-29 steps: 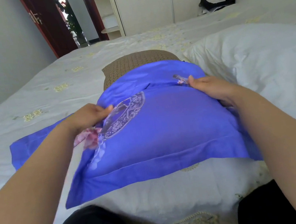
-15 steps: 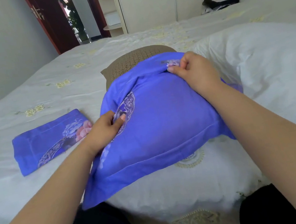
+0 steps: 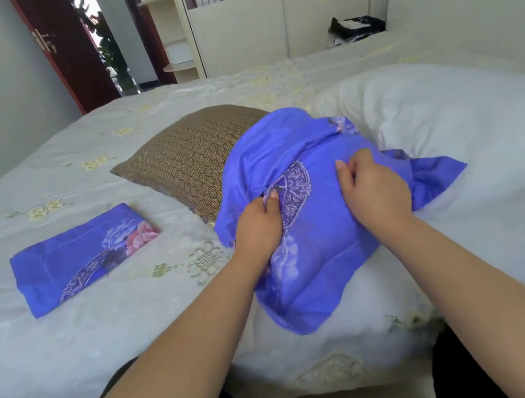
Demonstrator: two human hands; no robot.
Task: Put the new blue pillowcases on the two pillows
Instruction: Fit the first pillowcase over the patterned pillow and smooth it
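A smooth, faintly glossy blue cloth pillowcase (image 3: 322, 244) is seen at centre, beside a coarse brown woven pillow (image 3: 187, 162) and matt embroidered bedcover (image 3: 72, 346).

folded pillowcase (image 3: 82, 256) left on bed (image 3: 69, 330), pillow (image 3: 191, 161) behind it, bunched pillowcase (image 3: 319, 224) right of pillow

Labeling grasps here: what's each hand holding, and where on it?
Both hold the same blue pillowcase. Left hand pinches a fold beside the printed medallion; right hand grips bunched fabric on its upper right part. The folded pillowcase lies untouched.
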